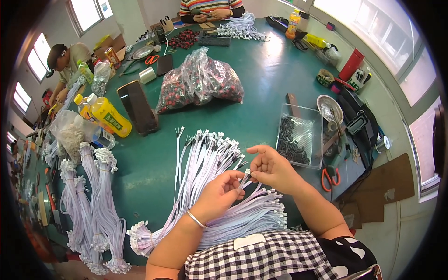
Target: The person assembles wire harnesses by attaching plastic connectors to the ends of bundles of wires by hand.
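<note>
My left hand (218, 195), with a bangle on its wrist, pinches a thin white cable near its end. A small white connector (247, 172) with dark wire ends sticks up from those fingers. Close against it on the right is my right hand (274, 169), thumb and fingertips brought together at the cable's dark end; what exactly they grip is too small to make out. Beneath both hands spreads a fanned bundle of white cables (196, 158), tipped with white connectors and dark wire ends. More cables (252, 212) lie between my hands and my checkered apron.
A clear tray (322, 140) of small black parts stands right, by orange-handled pliers (330, 178). Ahead sits a plastic bag (200, 81) of red and black parts. Left are a phone (137, 107), yellow bottles (109, 115) and tied cable bundles (95, 200). Two other people work farther off.
</note>
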